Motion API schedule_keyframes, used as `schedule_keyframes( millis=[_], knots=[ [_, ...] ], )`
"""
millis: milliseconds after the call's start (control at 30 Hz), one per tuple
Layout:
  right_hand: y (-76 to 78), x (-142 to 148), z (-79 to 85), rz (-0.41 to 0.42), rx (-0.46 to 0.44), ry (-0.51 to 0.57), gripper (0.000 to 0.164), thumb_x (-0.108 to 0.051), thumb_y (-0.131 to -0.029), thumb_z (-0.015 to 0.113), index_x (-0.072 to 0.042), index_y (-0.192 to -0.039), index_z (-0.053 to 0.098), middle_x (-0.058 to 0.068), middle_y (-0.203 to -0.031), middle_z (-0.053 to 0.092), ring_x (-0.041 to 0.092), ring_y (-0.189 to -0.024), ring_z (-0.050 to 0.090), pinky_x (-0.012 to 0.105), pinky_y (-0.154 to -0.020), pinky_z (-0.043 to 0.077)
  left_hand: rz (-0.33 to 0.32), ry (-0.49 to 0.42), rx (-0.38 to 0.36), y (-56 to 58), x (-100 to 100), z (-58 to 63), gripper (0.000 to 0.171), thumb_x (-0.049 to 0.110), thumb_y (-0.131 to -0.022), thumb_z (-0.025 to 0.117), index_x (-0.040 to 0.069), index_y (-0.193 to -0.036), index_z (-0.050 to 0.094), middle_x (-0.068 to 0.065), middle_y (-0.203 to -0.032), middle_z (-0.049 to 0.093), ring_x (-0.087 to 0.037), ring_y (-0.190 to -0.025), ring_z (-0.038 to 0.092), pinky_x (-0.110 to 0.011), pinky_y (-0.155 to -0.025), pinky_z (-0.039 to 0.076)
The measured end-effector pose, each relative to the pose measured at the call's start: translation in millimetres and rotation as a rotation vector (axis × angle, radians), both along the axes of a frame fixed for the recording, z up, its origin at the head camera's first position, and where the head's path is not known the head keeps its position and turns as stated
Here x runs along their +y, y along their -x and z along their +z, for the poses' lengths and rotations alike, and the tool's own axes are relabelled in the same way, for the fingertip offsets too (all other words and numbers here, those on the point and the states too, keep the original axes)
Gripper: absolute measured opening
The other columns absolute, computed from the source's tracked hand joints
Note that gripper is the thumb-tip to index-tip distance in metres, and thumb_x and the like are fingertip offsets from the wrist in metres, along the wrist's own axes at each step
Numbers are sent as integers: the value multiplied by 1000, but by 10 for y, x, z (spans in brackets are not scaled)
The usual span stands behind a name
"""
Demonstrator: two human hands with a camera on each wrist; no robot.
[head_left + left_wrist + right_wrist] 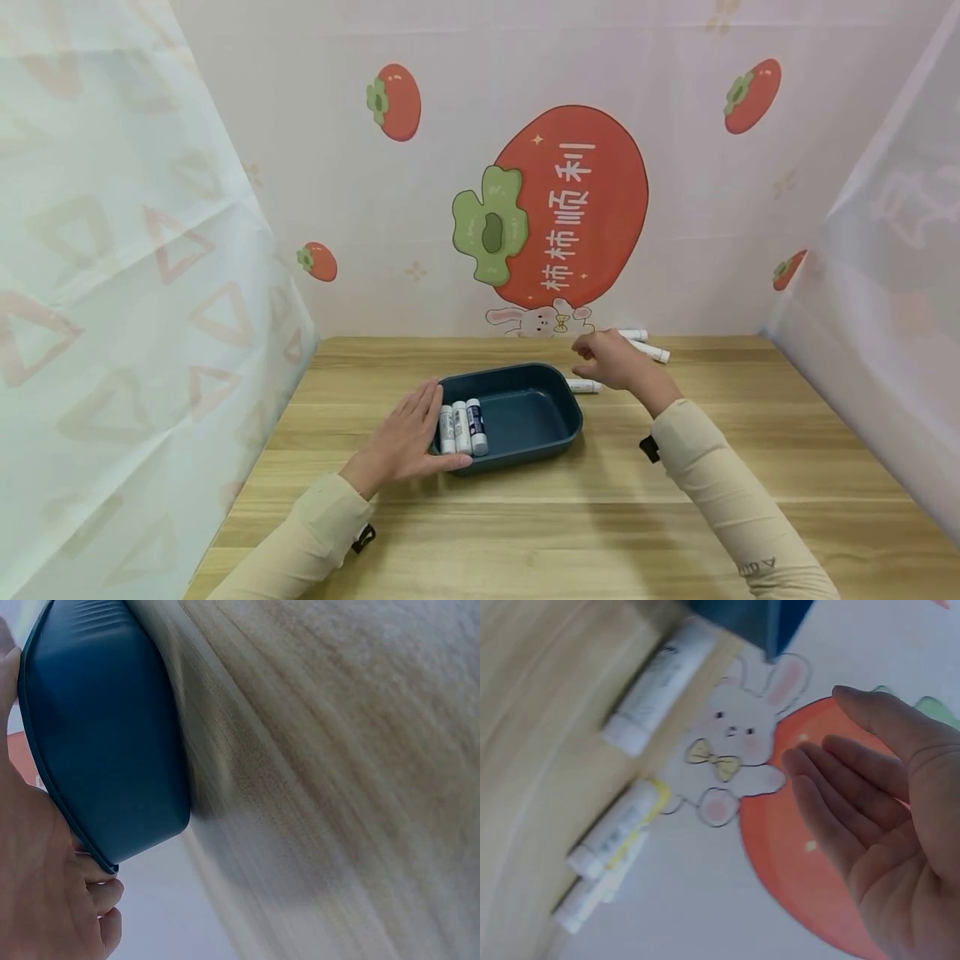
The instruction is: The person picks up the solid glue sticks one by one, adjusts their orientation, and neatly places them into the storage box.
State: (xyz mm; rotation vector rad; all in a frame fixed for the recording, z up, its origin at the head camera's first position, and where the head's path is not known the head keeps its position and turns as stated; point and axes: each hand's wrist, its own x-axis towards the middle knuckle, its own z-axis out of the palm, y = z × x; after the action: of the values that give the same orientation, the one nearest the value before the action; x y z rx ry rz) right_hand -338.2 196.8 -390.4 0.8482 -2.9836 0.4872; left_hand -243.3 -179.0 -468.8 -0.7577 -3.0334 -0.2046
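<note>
A dark teal rectangular box (534,454) stands on the wooden table. My left hand (405,429) holds its left end, thumb over the near rim; in the left wrist view its fingers bend against the box wall (112,742). Inside, at the left end, three glue sticks (461,427) lie side by side, one with a dark blue label. Above the table, just beyond the box's right end, my right hand (615,360) holds nothing, fingers loosely bent. Beneath it lies a white glue stick (585,386). Two more, one glue stick (651,351) and another glue stick (634,334), lie farther back.
A pale printed cloth (697,192) with persimmons and a rabbit rises behind the table (600,517). Similar cloth sides (135,292) close in the left and right. The right wrist view shows one glue stick (615,829) with a yellow patch.
</note>
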Motion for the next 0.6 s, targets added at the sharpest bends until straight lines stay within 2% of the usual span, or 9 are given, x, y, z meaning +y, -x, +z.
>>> schedule_keyframes(
  millis=[133, 400, 600],
  knots=[
    [110, 78, -176, 24, -33, -62, 39, -15, -96, 78, 7, -127, 70, 21, -118, 75, 35, -109, 72, 49, -96, 61, 1, 1, 1, -4, -5, -1, 125, 88, -89, 49, -4, -167, 15, -23, -177, 11, -37, -166, 14, -54, -133, 23],
    [322, 213, -436, -4, -76, -126, 40, -11, -93, 81, 7, -127, 68, 26, -120, 73, 38, -109, 70, 50, -95, 61, -3, -1, -4, -25, 10, 7, 124, 87, -90, 48, -3, -167, 13, -20, -178, 6, -35, -166, 12, -53, -134, 21],
    [405, 213, -547, 3, -98, -130, 29, -9, -89, 84, 3, -112, 72, 17, -105, 72, 26, -92, 65, 45, -86, 59, -1, 4, -6, -19, -5, 10, 124, 87, -90, 49, -4, -167, 12, -20, -177, 7, -36, -166, 12, -53, -134, 21]
  ],
)
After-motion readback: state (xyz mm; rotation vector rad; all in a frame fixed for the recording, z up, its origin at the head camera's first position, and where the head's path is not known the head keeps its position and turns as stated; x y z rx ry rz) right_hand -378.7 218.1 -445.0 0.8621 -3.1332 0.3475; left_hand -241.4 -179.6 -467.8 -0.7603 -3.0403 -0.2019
